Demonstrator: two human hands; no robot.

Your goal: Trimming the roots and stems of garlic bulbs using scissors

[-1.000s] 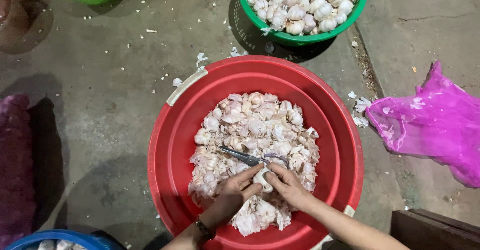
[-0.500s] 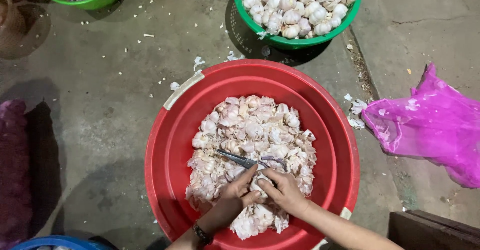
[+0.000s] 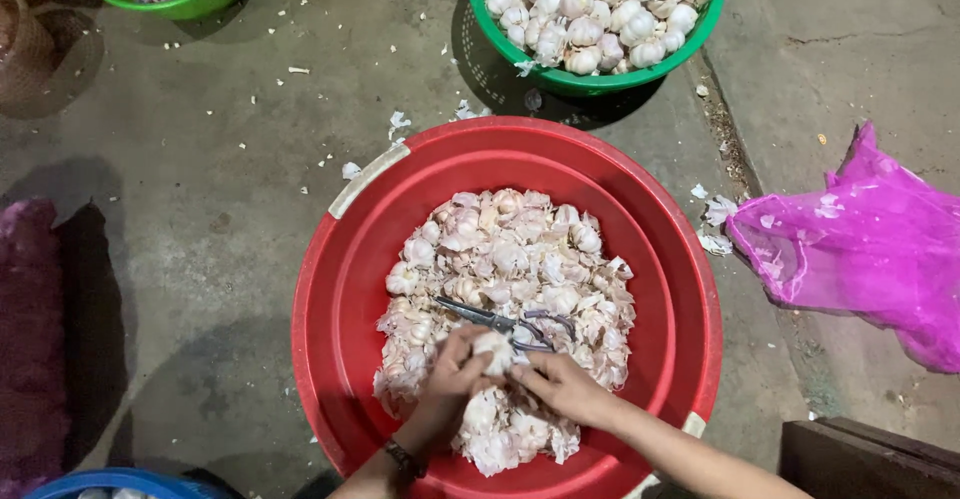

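Both hands are meeting over the near half of the wide red plastic basin point(image 3: 345, 259), which is holding a heap of white garlic bulbs and papery skins point(image 3: 505, 259). The left hand point(image 3: 455, 364) is pinching one white garlic bulb point(image 3: 493, 347). The right hand point(image 3: 565, 387), fingers curled, is gripping grey metal scissors point(image 3: 500, 321), blades pointing toward the basin's left rim, just above the bulb. Beyond the far rim, a green plastic basket point(image 3: 600, 81) is carrying whole bulbs.

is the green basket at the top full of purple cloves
No, the green basket at top centre holds whole white garlic bulbs.
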